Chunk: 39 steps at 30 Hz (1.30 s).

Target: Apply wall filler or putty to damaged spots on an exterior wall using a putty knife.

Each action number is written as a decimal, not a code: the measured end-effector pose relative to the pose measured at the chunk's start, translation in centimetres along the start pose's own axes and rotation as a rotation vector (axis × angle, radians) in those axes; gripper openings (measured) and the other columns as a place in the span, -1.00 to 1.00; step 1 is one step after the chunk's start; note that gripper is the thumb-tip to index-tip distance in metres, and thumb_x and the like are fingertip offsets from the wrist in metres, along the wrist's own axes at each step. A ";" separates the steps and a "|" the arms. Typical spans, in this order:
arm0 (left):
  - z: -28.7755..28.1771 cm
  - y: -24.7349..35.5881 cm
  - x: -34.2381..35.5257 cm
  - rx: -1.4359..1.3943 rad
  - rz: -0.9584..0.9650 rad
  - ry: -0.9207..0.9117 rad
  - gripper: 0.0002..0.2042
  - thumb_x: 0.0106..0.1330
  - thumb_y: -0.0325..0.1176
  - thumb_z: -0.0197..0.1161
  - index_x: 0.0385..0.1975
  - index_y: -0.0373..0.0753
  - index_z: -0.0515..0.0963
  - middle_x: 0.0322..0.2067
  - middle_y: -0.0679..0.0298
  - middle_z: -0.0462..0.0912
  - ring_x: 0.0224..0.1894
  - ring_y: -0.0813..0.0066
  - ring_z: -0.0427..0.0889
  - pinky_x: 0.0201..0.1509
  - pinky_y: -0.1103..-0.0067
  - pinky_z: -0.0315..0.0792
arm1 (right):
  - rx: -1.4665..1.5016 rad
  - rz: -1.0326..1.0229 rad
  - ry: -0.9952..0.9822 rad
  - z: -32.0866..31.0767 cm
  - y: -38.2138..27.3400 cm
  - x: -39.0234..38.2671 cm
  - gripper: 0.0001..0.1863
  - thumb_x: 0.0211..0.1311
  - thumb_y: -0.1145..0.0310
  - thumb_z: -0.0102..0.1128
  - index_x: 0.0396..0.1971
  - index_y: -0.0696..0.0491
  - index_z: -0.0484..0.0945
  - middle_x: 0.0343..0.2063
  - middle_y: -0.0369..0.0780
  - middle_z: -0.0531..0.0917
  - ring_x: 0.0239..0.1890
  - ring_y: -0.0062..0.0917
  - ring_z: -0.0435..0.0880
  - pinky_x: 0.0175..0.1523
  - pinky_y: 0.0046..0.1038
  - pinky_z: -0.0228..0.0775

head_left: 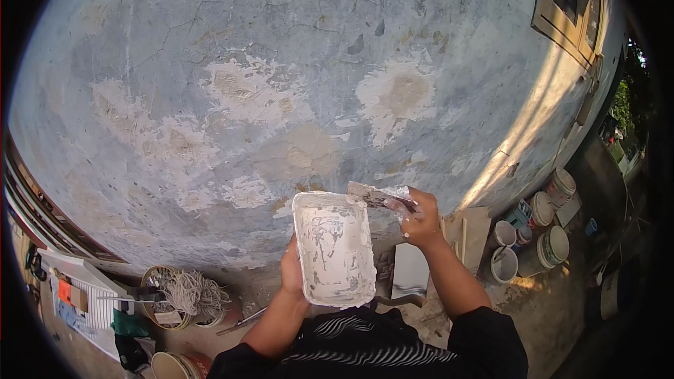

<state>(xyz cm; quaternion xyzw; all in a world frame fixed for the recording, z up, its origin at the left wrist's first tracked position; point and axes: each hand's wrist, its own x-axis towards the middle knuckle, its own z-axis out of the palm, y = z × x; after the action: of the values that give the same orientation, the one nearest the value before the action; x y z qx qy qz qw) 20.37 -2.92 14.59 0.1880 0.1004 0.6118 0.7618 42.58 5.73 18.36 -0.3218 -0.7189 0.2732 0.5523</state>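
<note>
My left hand (291,267) grips a rectangular plastic tub (335,253) from its left side, with the fingers partly hidden beneath it. White plaster coats the tub's rim and smears its inner floor. In my right hand (419,219) is a putty knife (375,194), its flat blade at the tub's far right corner. White plaster clings to the blade and to my fingers. Before me rises a blue-grey wall (316,28) with cracks. Rough white plaster patches (397,95) spread over its middle, some with beige centres.
Several buckets (503,264) stand at the wall's foot on the right, near a leaning board (467,235). At the lower left are a basket (158,281), a bundle of string (193,291) and a white ribbed panel (91,281). A window (572,7) is at the upper right.
</note>
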 end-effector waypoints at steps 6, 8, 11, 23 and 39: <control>0.7 -0.1 -0.7 -0.035 0.030 0.059 -0.51 0.46 -0.15 -0.23 0.23 -0.36 0.28 0.08 -0.02 0.51 -0.01 0.07 0.62 0.03 0.23 0.58 | -0.110 -0.010 -0.079 0.0 -0.3 -0.4 -0.87 0.08 0.58 0.21 -0.34 0.24 0.61 -0.49 -0.08 0.65 -0.49 -0.42 0.63 -0.32 -0.51 0.42; 0.8 -0.1 -0.9 -0.028 0.024 0.054 -0.52 0.46 -0.16 -0.22 0.23 -0.36 0.28 0.08 -0.02 0.51 -0.01 0.08 0.62 0.02 0.23 0.58 | -0.183 -0.044 -0.130 0.3 0.0 -0.5 -0.87 0.08 0.59 0.21 -0.34 0.24 0.61 -0.51 -0.09 0.64 -0.49 -0.44 0.63 -0.33 -0.49 0.41; 0.3 -0.2 -0.8 0.096 0.034 -0.028 -0.47 0.51 -0.05 -0.32 0.25 -0.32 0.26 0.11 0.04 0.49 0.07 0.15 0.57 0.13 0.31 0.50 | -0.143 -0.042 -0.081 0.3 0.2 -0.8 -0.89 0.08 0.58 0.20 -0.35 0.23 0.61 -0.52 -0.08 0.63 -0.52 -0.39 0.62 -0.36 -0.47 0.39; -0.2 0.1 -1.2 0.087 0.008 0.021 -0.48 0.50 -0.06 -0.29 0.25 -0.32 0.26 0.11 0.02 0.49 0.06 0.13 0.57 0.12 0.29 0.51 | -0.182 -0.018 -0.117 0.2 -0.7 -0.8 -0.91 0.10 0.56 0.24 -0.39 0.26 0.59 -0.52 -0.09 0.65 -0.50 -0.50 0.61 -0.29 -0.49 0.45; -3.4 -0.2 -0.2 0.266 0.454 0.136 -0.30 0.44 0.21 -0.28 0.35 -0.26 0.12 0.23 0.07 0.36 0.22 0.10 0.41 0.29 0.25 0.32 | 0.742 0.446 0.248 0.7 -2.0 -0.8 -0.82 0.27 0.61 0.11 -0.18 0.12 0.38 -0.31 -0.26 0.59 -0.28 -0.64 0.60 -0.16 -0.55 0.53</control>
<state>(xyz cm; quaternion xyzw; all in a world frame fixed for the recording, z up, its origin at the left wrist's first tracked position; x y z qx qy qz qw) 19.17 -2.54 11.40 0.2624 0.1860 0.7596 0.5652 41.69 3.76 19.21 -0.2795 -0.4139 0.5842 0.6398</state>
